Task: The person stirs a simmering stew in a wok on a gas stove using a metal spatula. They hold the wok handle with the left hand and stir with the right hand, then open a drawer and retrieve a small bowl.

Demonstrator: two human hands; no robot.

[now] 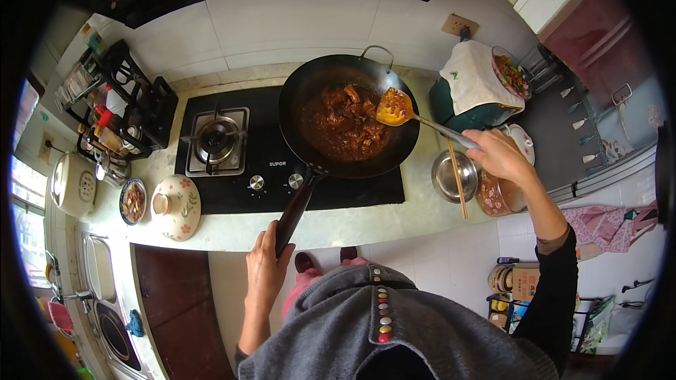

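My left hand (266, 261) is closed round the dark handle of a black wok (296, 84), which sits over the right side of a Supor gas hob (274, 182). Chunks of food in reddish-brown sauce (343, 121) lie in the wok. My right hand (499, 154) grips a metal wok spatula (396, 107) by its handle. The spatula's blade, coated in orange-brown sauce, is over the right part of the wok. Below my right forearm's reach, a steel bowl (446, 179) stands on the counter with wooden chopsticks (457, 182) laid across it.
The left burner (215, 140) holds no pan. Left are a floral lid or bowl (177, 208), a plate of food (132, 201), a rice cooker (76, 184) and a black bottle rack (158, 111). Right are a cloth-covered green appliance (459, 100), a dish of chopped vegetables (510, 74) and a floral container (488, 195).
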